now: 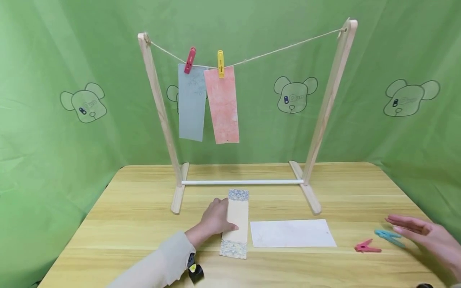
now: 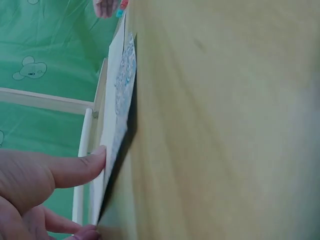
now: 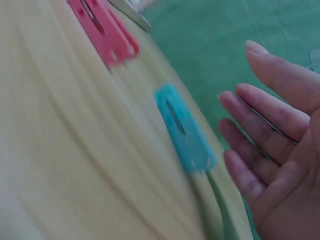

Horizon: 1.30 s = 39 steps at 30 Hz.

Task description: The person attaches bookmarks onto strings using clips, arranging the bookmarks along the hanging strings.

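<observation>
My left hand [image 1: 215, 218] is at the left edge of a cream paper strip [image 1: 238, 216] with blue floral bands at both ends. In the left wrist view the thumb [image 2: 82, 169] lies on the strip's face and a fingertip is at its edge, pinching it; that side is slightly raised, with a dark shadow beneath. On the right, my right hand [image 1: 428, 236] hovers with fingers extended beside a blue clothespin [image 1: 389, 237]. The right wrist view shows a gap between the fingers and the blue clothespin [image 3: 185, 130]. A pink clothespin [image 1: 367, 246] lies to its left.
A white paper strip [image 1: 293, 233] lies right of the cream one. Behind stands a wooden frame [image 1: 331, 100] with a sagging string [image 1: 284, 48]. A red clothespin [image 1: 190, 60] holds a blue-grey strip [image 1: 192, 108] there; a yellow clothespin [image 1: 221, 64] holds a pink strip [image 1: 223, 108].
</observation>
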Tool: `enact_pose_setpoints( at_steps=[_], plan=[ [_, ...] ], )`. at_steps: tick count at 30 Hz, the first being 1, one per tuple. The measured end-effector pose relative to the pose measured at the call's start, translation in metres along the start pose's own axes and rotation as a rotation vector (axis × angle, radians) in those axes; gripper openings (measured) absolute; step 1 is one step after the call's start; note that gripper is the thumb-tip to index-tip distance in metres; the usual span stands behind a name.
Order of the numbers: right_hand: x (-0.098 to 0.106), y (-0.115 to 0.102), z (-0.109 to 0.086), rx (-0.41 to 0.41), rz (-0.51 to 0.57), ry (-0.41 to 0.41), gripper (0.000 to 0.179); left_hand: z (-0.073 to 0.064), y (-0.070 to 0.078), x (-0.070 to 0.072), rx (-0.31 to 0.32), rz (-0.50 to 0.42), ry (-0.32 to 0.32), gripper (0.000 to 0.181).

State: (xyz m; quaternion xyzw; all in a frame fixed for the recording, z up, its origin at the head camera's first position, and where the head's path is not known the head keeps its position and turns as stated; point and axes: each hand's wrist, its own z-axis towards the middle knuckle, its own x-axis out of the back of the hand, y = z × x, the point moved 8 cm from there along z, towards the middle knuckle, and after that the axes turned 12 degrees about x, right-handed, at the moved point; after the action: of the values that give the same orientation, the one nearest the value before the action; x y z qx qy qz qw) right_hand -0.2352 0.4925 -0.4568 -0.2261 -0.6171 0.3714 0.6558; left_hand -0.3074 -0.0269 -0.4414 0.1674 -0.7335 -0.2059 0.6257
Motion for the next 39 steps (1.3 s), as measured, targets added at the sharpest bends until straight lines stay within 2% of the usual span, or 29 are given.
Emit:
enact_pose_setpoints(
  at_steps=[3,5,7,10,12,17,22,28,39],
  plan=[
    [-0.003,0.012,-0.002,-0.038,0.051,-0.065,0.043,-0.001,0.002,0.002,-0.007,0.060,-0.009,0.091],
    [-0.004,0.015,-0.001,-0.020,0.073,-0.092,0.041,-0.001,0.003,0.004,-0.016,0.068,-0.008,0.083],
    [-0.005,0.014,0.000,0.013,0.076,-0.105,0.040,0.000,0.003,0.006,-0.023,0.059,-0.006,0.068],
    [-0.007,0.013,0.000,0.048,0.026,-0.124,0.043,0.000,0.001,0.010,-0.031,0.032,-0.002,0.045],
    [-0.008,0.011,0.000,0.071,-0.015,-0.133,0.045,0.000,0.000,0.012,-0.036,0.025,0.002,0.038],
    [-0.008,0.003,-0.001,0.143,-0.087,-0.137,0.046,0.000,-0.002,0.015,-0.055,0.020,0.018,0.038],
    [-0.006,-0.002,-0.001,0.177,-0.181,-0.134,0.046,0.001,-0.006,0.018,-0.049,0.019,0.048,0.040],
    [-0.005,0.000,-0.003,0.217,-0.142,-0.128,0.039,0.000,-0.010,0.018,-0.033,0.001,0.046,0.033],
    [0.003,0.014,-0.005,0.139,-0.133,-0.025,0.026,0.003,-0.013,0.016,-0.008,-0.022,-0.001,0.033]
  ],
)
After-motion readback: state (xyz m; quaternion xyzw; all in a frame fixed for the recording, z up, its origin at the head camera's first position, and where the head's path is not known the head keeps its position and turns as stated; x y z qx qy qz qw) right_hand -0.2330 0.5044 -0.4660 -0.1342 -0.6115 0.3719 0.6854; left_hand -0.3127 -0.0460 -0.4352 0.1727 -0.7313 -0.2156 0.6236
